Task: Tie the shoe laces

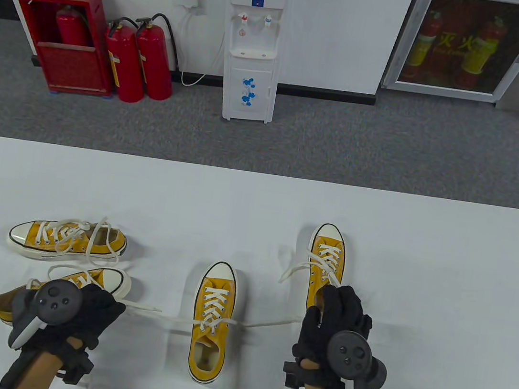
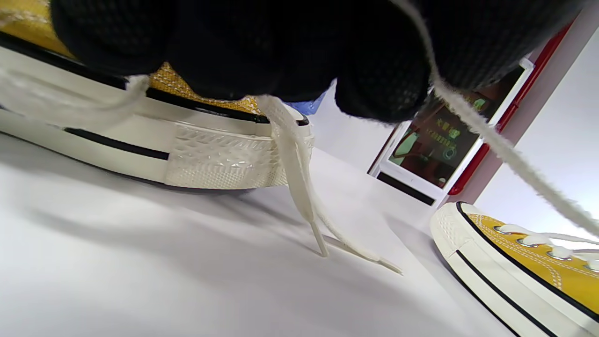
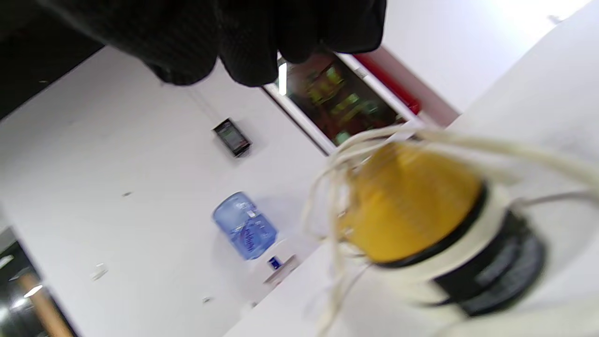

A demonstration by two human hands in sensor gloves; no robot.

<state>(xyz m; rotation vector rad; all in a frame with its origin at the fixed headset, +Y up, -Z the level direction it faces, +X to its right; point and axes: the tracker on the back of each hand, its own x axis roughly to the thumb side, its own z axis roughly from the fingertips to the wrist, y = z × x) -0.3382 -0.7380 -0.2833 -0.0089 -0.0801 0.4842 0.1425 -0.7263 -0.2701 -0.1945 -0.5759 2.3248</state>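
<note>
Between both hands (image 1: 89, 308) (image 1: 336, 318), middle shoe's (image 1: 212, 316) laces stretch.

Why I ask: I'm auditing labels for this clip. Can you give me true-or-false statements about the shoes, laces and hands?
1. The middle shoe has its lace tied in a bow. False: the ends stretch out sideways toward each hand.
2. The left hand has a grip on that lace. True.
3. The right hand covers the rear of the far-right shoe. True.
4. The water dispenser stands on the table. False: it stands on the floor by the wall.
</note>
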